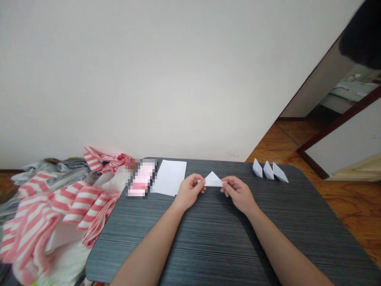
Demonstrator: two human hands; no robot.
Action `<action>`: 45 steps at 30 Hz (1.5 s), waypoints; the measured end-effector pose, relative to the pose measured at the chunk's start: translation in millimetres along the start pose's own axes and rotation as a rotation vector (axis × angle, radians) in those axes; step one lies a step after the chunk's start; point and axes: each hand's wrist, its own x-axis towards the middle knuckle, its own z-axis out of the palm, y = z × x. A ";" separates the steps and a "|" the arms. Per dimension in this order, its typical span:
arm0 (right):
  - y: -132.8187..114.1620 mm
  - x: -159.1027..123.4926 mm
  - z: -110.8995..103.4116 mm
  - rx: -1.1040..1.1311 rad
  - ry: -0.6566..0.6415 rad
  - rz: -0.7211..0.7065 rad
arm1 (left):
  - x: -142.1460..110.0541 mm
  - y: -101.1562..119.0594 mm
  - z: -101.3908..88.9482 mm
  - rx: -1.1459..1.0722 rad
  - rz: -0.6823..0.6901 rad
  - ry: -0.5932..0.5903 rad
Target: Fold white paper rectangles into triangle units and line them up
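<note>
A dark desk lies beneath all the paper; at nine o'clock from the hands rests white paper, near enough that a careless left wrist could drag it; the left hand and right hand each pinch one end of a brimmed paper triangle at the desk's twelve o'clock; uneven pulling might tear it or skew its crease; at three o'clock, three boat-like folded papers could scatter if the right hand swings outward.

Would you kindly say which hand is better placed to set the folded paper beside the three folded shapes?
Probably the right hand: it holds the folded paper at the end nearer the three folded shapes; the left hand holds the other end, nearer the white sheet.
</note>
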 end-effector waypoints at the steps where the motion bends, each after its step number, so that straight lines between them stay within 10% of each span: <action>1: 1.1 0.3 0.4 0.007 0.008 0.005 | 0.1 -0.4 0.7 -0.022 0.001 0.000; 18: 0.7 -0.1 4.2 -0.125 -0.043 -0.016 | -5.9 7.5 1.5 0.335 0.050 -0.066; 45: -2.9 -0.9 6.8 0.035 -0.153 0.151 | -3.9 2.7 2.3 0.147 -0.013 -0.102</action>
